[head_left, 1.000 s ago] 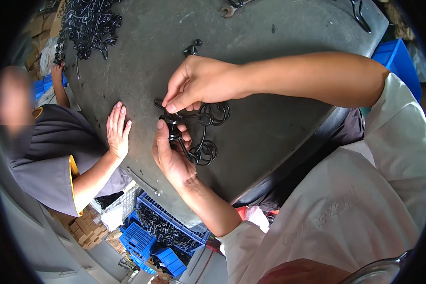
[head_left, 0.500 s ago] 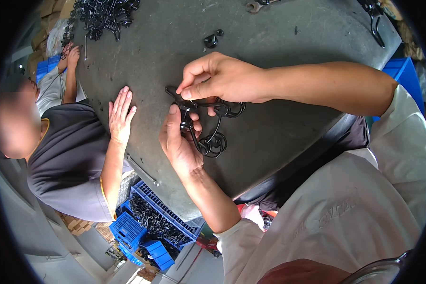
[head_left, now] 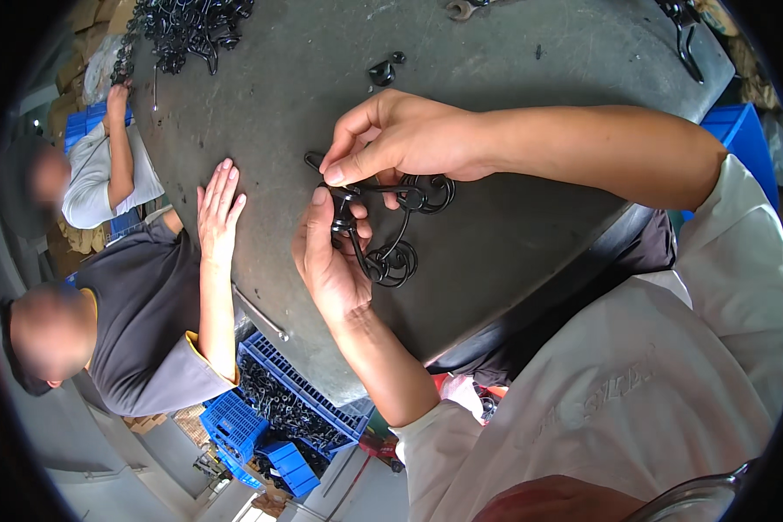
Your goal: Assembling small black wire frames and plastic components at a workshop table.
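My left hand [head_left: 329,261] is wrapped around the short round post of a black scrolled metal piece [head_left: 343,210], which is held just above the table. My right hand [head_left: 409,139] comes in from the right, thumb and forefinger pinched together at the top of the post. A narrow black loop [head_left: 312,160] sticks out to the left beyond these fingertips. What the fingertips pinch is mostly covered. Thin curled rods [head_left: 393,264] of the piece hang out to the right of my left hand.
On the dark table [head_left: 496,252] lie a black cap-like part [head_left: 381,73], a small nut [head_left: 398,57], a wrench [head_left: 463,9], a long rod-like tool [head_left: 261,313] and a heap of black metal parts [head_left: 187,30]. A co-worker's hand [head_left: 219,209] rests at the left. Blue crates [head_left: 309,391] stand below.
The black part at the top of the post now shows as a narrower loop. My hands have barely moved. The co-worker in dark clothing has leaned back, revealing more of a second person.
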### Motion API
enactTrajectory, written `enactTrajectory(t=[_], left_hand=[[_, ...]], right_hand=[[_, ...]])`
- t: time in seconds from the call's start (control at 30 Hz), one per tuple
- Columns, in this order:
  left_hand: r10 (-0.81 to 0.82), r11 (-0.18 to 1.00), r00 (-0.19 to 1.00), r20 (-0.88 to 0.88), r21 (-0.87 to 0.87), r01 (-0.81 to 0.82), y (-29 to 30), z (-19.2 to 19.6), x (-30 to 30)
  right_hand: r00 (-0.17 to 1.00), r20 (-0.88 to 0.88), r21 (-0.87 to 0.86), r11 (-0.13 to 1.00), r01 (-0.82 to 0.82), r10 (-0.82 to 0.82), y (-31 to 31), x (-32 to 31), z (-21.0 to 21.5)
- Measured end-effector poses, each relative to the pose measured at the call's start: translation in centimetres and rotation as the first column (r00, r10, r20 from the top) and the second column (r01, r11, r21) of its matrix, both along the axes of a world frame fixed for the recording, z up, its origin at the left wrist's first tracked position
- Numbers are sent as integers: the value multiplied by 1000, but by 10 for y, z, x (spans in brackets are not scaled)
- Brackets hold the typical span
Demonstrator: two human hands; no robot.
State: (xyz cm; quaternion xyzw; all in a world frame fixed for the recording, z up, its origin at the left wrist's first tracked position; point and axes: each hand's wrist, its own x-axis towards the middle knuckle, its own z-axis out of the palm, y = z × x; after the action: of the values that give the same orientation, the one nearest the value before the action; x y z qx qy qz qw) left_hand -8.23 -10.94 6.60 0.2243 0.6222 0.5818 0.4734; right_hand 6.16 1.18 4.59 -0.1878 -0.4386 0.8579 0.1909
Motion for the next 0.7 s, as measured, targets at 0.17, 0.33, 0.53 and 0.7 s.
enactTrajectory(t=[0.17,0.33,0.53,0.7], left_hand=[[-38,999,993,-112,-39,34,-2,-2,0],[3,1000,993,116,-18,-1,1,-1,1],[-37,996,970,239,-69,55,3,4,-5],[-5,988,998,58,-152,14,4,5,-2]], right_hand=[[1000,-4,73,997,27,-26,-1,-2,-3],[999,-7,89,995,43,-43,-3,0,-1],[999,-36,73,997,32,-30,-6,-1,-2],[999,-37,44,999,8,-6,-4,-1,-2]])
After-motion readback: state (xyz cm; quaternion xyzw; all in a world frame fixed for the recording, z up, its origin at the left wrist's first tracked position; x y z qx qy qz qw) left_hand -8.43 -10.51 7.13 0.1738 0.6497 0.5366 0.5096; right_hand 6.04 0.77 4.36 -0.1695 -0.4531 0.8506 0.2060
